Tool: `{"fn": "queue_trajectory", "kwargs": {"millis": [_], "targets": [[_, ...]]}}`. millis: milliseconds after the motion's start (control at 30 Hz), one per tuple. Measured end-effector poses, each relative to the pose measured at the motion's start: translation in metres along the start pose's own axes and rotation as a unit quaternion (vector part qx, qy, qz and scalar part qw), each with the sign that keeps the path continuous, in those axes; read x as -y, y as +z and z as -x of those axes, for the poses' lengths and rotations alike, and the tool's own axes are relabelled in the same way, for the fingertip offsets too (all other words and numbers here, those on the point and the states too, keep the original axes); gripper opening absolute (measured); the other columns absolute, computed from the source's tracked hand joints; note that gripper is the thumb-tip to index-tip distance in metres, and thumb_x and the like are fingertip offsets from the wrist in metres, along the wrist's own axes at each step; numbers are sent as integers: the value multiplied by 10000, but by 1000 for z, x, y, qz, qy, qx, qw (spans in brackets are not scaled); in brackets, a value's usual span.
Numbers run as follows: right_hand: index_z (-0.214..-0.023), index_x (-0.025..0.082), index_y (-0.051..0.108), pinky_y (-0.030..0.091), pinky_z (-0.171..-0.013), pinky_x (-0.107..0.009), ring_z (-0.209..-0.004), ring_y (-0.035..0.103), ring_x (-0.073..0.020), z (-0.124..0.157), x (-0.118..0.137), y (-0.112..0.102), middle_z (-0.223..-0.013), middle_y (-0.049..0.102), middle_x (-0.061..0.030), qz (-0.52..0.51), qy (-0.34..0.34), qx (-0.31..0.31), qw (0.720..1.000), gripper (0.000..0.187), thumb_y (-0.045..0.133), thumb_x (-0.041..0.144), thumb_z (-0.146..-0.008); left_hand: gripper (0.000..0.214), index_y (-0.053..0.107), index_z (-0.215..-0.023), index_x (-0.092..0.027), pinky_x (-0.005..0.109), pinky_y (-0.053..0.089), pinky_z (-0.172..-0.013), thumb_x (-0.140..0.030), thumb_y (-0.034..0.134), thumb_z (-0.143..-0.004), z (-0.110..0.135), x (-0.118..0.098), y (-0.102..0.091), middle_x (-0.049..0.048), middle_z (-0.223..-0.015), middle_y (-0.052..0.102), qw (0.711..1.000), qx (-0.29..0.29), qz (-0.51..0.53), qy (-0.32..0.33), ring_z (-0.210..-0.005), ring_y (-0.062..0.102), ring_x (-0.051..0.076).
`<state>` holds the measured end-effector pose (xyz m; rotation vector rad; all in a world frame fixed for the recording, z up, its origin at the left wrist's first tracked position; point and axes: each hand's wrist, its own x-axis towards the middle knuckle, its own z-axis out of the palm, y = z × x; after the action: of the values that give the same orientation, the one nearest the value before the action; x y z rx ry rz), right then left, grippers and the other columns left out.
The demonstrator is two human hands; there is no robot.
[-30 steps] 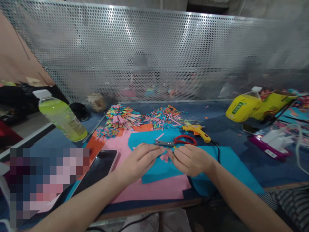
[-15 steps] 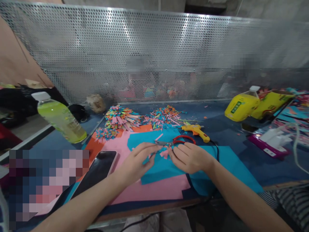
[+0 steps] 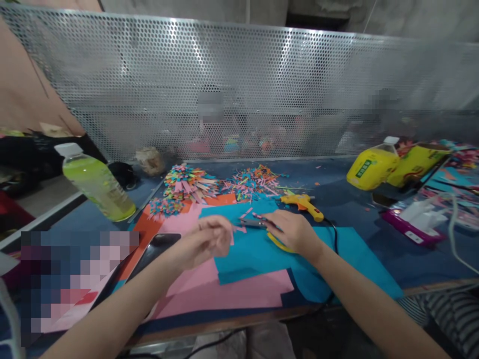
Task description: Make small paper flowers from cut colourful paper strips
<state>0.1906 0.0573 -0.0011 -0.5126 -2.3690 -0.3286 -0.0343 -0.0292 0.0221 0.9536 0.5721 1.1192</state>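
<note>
My left hand [image 3: 209, 239] is raised over the paper with its fingers curled in a pinch on a small pink paper piece [image 3: 232, 238], mostly hidden by the fingers. My right hand [image 3: 294, 230] is closed over the handles of a pair of scissors [image 3: 252, 223]. Their blades point left above a blue paper sheet [image 3: 247, 262], and a yellow handle loop shows below the hand. Small pink scraps lie close to the blades. Under the blue sheet spreads a larger pink sheet [image 3: 224, 295].
Behind the hands are a fringed multicoloured paper cone [image 3: 189, 182], a heap of paper strips [image 3: 254, 180] and a yellow glue gun [image 3: 303, 203] with a black cord. A green drink bottle [image 3: 99, 184] and a phone [image 3: 153, 257] are left; a purple tissue pack [image 3: 411, 227] is right.
My hands have moved apart from the pink paper that both were pinching. The left drew back leftward; the right moved onto the scissors, which were lying on the paper.
</note>
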Motion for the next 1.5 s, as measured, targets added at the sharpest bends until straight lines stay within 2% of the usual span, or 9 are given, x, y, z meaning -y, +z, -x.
{"fn": "queue_trajectory", "kwargs": {"millis": [100, 233, 400, 500, 600, 767, 933, 1233, 1500], "targets": [[-836, 149, 600, 427, -551, -225, -632, 562, -124, -2, 0, 8, -721, 620, -45, -132, 130, -19, 982, 168, 487, 273, -834, 216, 663, -713, -111, 204, 295, -404, -319, 608, -716, 4, 6, 2, -56, -388, 330, 981, 105, -85, -136, -370, 363, 61], [-760, 154, 615, 402, -474, -216, -520, 520, -106, -2, 3, 11, -625, 600, -23, -173, 185, -17, 967, 210, 512, 329, -814, 275, 635, -781, -101, 187, 206, -403, -359, 540, -773, -2, 14, 4, -89, -436, 237, 971, 32, -107, -212, -370, 219, 25], [-1010, 128, 589, 408, -562, -252, -676, 560, -142, -1, 14, 2, -728, 630, -60, 16, -34, -18, 999, 220, 458, 186, -843, 254, 553, -829, -140, 181, 164, -421, -386, 552, -764, -9, 21, 9, -97, -498, 218, 979, -5, -79, -190, -404, 175, 23], [-1056, 115, 569, 349, -502, -275, -611, 523, -143, -3, 22, -8, -671, 610, -46, 124, -163, -20, 979, 256, 465, 137, -823, 295, 445, -641, -158, 188, 178, -415, -404, 579, -735, -10, 28, 11, -98, -470, 237, 984, -23, -83, -157, -397, 186, 25], [-1071, 120, 558, 331, -490, -283, -588, 503, -144, -5, 25, -12, -653, 597, -35, 140, -209, -20, 968, 282, 478, 125, -800, 372, 376, -545, -160, 192, 177, -403, -407, 604, -703, -10, 32, 10, -96, -431, 266, 978, -65, -142, -138, -385, 201, 21], [-1148, 129, 475, 419, -617, -282, -756, 536, -165, -3, 22, -8, -832, 604, -77, -38, -57, 1, 998, 355, 425, 187, -802, 382, 403, -495, -154, 199, 229, -395, -431, 595, -674, -10, 28, 7, -70, -406, 342, 949, -102, -276, -116, -373, 295, 36], [-846, 166, 526, 366, -528, -225, -618, 484, -112, -6, 24, -7, -690, 527, -15, -178, 115, 68, 975, 164, 525, 313, -773, 387, 407, -495, -158, 192, 227, -383, -462, 560, -680, -7, 28, 5, -68, -416, 338, 918, -90, -362, -131, -382, 308, 44], [-720, 156, 506, 326, -468, -186, -516, 368, -61, -11, 31, -6, -610, 444, 33, -357, 208, 144, 899, 218, 606, 350, -726, 391, 406, -519, -158, 192, 200, -383, -469, 492, -739, -5, 27, 5, -60, -442, 344, 900, -20, -418, -120, -413, 275, 47], [-640, 147, 510, 319, -460, -181, -518, 393, -65, -8, 26, 0, -562, 462, 30, -371, 195, 179, 890, 248, 561, 359, -757, 383, 379, -515, -163, 197, 183, -395, -443, 474, -758, -4, 28, 6, -62, -452, 320, 885, -14, -455, -99, -427, 281, 52]]}}
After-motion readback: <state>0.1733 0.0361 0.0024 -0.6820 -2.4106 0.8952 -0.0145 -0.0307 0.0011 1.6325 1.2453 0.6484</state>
